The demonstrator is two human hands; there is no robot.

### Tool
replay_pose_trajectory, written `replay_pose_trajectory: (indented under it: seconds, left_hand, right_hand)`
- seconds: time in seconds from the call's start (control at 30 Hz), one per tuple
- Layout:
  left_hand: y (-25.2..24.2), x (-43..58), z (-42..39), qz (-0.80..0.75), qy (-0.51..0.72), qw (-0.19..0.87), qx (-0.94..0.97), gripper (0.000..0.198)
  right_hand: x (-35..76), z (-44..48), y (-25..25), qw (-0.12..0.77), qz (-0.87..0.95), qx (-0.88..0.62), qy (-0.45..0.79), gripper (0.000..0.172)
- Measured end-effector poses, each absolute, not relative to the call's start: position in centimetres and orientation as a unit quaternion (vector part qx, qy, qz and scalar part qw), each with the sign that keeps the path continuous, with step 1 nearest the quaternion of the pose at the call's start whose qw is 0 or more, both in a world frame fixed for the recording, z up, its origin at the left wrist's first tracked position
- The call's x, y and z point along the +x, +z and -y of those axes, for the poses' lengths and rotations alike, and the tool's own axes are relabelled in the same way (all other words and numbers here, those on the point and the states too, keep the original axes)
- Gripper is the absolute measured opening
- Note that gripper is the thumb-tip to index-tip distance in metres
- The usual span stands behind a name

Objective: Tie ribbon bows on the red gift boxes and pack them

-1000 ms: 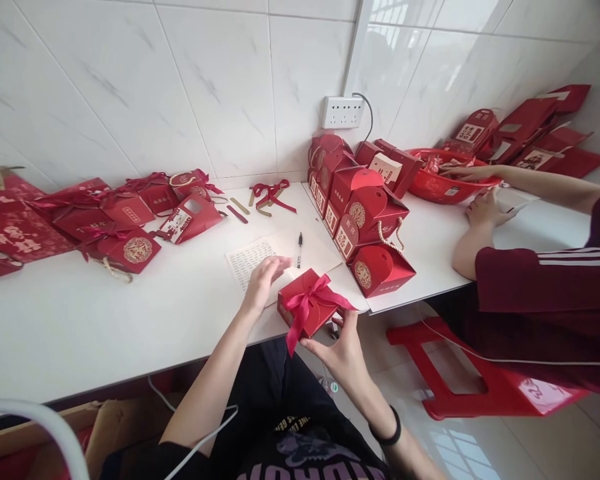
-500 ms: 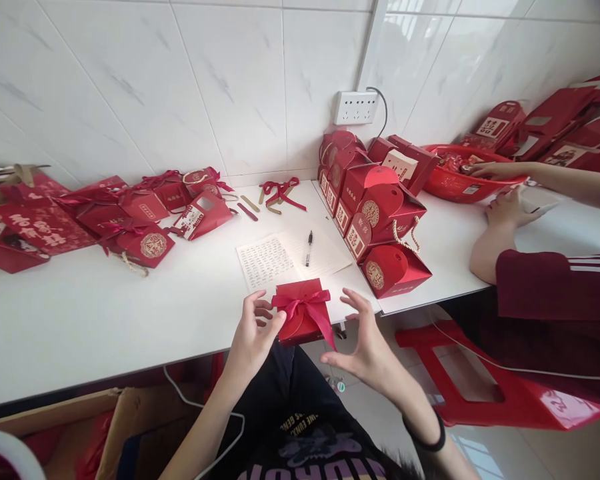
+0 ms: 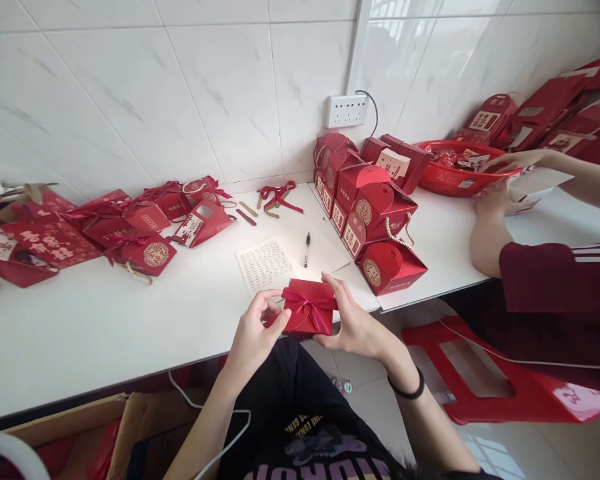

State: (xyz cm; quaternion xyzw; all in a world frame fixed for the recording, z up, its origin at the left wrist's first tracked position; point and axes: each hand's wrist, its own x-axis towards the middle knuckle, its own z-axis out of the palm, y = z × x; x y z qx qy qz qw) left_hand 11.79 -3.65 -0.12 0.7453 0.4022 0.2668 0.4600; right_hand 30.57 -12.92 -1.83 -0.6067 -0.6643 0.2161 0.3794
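Note:
A small red gift box [image 3: 296, 324] sits at the table's front edge, directly before me. A dark pink ribbon [image 3: 307, 304] is tied in a bow across its top. My left hand [image 3: 261, 333] is at the box's left side, thumb and curled fingers on its edge and the ribbon end there. On the opposite side my right hand [image 3: 354, 325] grips the box, thumb low in front and fingertips at the top far corner. Just behind the box lies an open notebook [image 3: 265, 265] with handwriting, a black pen [image 3: 307, 250] resting on it.
Several red handled boxes [image 3: 393, 265] stand in a row to the right. Ribbon-tied boxes [image 3: 147, 253] and bags spread along the left. Loose ribbon [image 3: 280, 198] lies by the wall. At the right, another person's hands work at a red basin [image 3: 445, 180]. A red stool [image 3: 460, 373] stands below.
My right hand has closed in from the right onto the box. The hanging ribbon tail now lies against the box's front. The co-worker's far hand has shifted slightly at the basin.

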Motion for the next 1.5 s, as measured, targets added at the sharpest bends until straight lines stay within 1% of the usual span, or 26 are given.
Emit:
replay_pose_trajectory:
  seconds: [0.13, 0.23, 0.33, 0.4, 0.47, 0.5, 0.53, 0.6, 0.67, 0.73, 0.83, 0.87, 0.93, 0.97, 1.07, 1.13, 1.27, 1.4, 1.5]
  left_hand:
    - [0.4, 11.5, 5.5, -0.401, 0.274, 0.422, 0.766, 0.025]
    - [0.4, 10.9, 6.3, -0.406, 0.250, 0.420, 0.772, 0.026]
    - [0.6, 9.6, 6.5, -0.396, 0.181, 0.449, 0.781, 0.018]
    - [1.0, 8.2, 5.9, -0.371, 0.096, 0.472, 0.794, 0.015]
    - [1.7, 6.9, 4.9, -0.364, 0.027, 0.467, 0.806, 0.018]
    - [2.2, 6.4, 4.4, -0.379, 0.028, 0.449, 0.808, 0.021]
    - [2.7, 6.1, 3.8, -0.408, 0.063, 0.422, 0.807, 0.024]
    - [3.7, 6.3, 3.2, -0.455, 0.200, 0.363, 0.788, 0.029]
    - [4.7, 7.4, 3.1, -0.435, 0.319, 0.335, 0.773, 0.034]
    - [5.4, 8.7, 3.6, -0.392, 0.373, 0.319, 0.778, 0.033]
    - [6.0, 10.0, 4.8, -0.384, 0.418, 0.275, 0.776, 0.014]
    - [6.1, 10.1, 5.2, -0.384, 0.439, 0.255, 0.771, 0.012]
    - [6.3, 10.0, 6.3, -0.355, 0.487, 0.190, 0.775, 0.010]
    - [6.3, 9.9, 6.9, -0.329, 0.504, 0.139, 0.786, 0.009]
    - [6.2, 9.5, 8.6, -0.258, 0.488, -0.031, 0.833, 0.017]
    - [5.9, 9.4, 9.6, -0.245, 0.455, -0.098, 0.850, 0.017]
    - [5.5, 9.0, 10.7, -0.236, 0.439, -0.131, 0.857, 0.012]
    - [5.9, 8.5, 10.9, -0.240, 0.443, -0.135, 0.854, 0.013]
    - [6.2, 8.4, 10.9, -0.242, 0.477, -0.128, 0.835, 0.012]
  right_hand:
    - [29.9, 13.3, -2.9, 0.393, 0.647, -0.627, 0.182, 0.106]
    - [29.6, 13.2, -3.7, 0.402, 0.646, -0.631, 0.152, 0.110]
    - [29.5, 13.0, -3.9, 0.428, 0.638, -0.631, 0.105, 0.110]
    - [29.5, 12.9, -3.7, 0.447, 0.637, -0.626, 0.061, 0.106]
    - [29.6, 13.0, -3.1, 0.460, 0.643, -0.612, 0.018, 0.101]
    - [29.6, 13.0, -2.7, 0.464, 0.648, -0.604, -0.001, 0.100]
    - [29.6, 13.0, -2.4, 0.468, 0.655, -0.593, -0.018, 0.099]
    - [29.5, 13.0, -1.6, 0.478, 0.665, -0.571, -0.047, 0.097]
    - [29.2, 12.8, -1.0, 0.493, 0.672, -0.550, -0.061, 0.096]
    - [28.7, 12.5, -0.5, 0.507, 0.679, -0.529, -0.049, 0.094]
    - [28.0, 12.0, 0.2, 0.529, 0.689, -0.495, -0.012, 0.091]
    - [27.8, 11.8, 0.3, 0.536, 0.693, -0.482, -0.002, 0.090]
    - [27.4, 11.4, 0.5, 0.548, 0.700, -0.458, 0.013, 0.089]
    - [27.2, 11.2, 0.5, 0.553, 0.702, -0.448, 0.020, 0.089]
    - [26.6, 10.5, 0.4, 0.560, 0.704, -0.434, 0.046, 0.091]
    - [26.1, 10.2, 0.3, 0.566, 0.705, -0.424, 0.059, 0.094]
    - [25.4, 9.7, 0.2, 0.583, 0.710, -0.389, 0.068, 0.094]
    - [24.8, 9.4, 0.6, 0.582, 0.715, -0.383, 0.053, 0.092]
    - [24.5, 9.3, 1.0, 0.586, 0.716, -0.378, 0.038, 0.092]
